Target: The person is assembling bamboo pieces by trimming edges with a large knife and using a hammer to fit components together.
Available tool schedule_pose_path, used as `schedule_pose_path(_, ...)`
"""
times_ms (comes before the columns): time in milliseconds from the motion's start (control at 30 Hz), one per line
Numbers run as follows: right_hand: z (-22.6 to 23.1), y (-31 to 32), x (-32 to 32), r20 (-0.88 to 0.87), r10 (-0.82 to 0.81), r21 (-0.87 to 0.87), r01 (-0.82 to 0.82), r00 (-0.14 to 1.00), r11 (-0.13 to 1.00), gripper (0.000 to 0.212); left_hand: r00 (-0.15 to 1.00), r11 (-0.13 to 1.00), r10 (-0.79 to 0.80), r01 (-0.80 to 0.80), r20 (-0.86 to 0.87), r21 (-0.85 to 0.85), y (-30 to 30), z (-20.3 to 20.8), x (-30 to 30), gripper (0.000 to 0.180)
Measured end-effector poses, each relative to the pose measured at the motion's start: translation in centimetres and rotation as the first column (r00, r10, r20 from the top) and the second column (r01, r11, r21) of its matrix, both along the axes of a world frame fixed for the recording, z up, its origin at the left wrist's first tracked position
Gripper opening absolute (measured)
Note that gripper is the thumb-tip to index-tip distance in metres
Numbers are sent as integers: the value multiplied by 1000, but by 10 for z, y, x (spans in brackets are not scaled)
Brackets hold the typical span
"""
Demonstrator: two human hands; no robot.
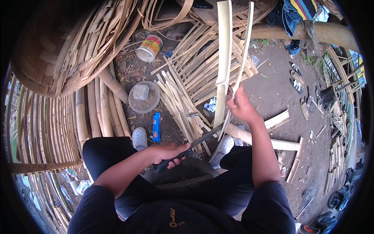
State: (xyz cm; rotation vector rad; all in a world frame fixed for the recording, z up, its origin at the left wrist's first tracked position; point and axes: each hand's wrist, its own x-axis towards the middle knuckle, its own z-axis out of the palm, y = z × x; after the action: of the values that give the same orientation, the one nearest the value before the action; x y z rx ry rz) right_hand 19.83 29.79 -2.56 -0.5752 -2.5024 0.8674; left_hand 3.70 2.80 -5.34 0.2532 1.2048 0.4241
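My left hand [170,153] is closed round the dark handle of a long knife [206,136], in front of my lap. Its dark blade slants up to the right and meets the lower part of a bamboo piece, where the exact contact is hard to make out. Farther up, my right hand [242,104] is closed round a narrow bamboo strip [247,43], which stands up and away from me. Just left of that hand rises a wider pale bamboo slat [223,46] with a node. Above the hand the two pieces spread apart.
Split bamboo strips [175,105] lie ahead beside a slatted panel [210,58]. Left of them are a grey block [141,92] on a round dish [145,107], a blue packet [156,126] and a bucket [149,48]. A bamboo pole [249,136] crosses at right; sandals [297,80] lie beyond.
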Motion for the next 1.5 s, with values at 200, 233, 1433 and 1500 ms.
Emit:
schedule_pose_path(200,12,8,6,50,178,-76,-174,983,982,51,984,998,32,-21,175,-65,-2,-10,-7,55)
schedule_pose_path(233,9,12,8,-36,273,-40,-274,961,961,51,962,991,89,-60,259,-118,-4,-16,-12,56)
schedule_pose_path(1433,42,-34,-30,-498,-423,-854,-343,758,392,4,475,468,851,-880,225,89,19,-86,-43,24)
schedule_pose_path(1500,43,-40,-34,-511,-424,-852,-375,748,364,6,430,431,892,-902,137,27,21,-91,-41,25)
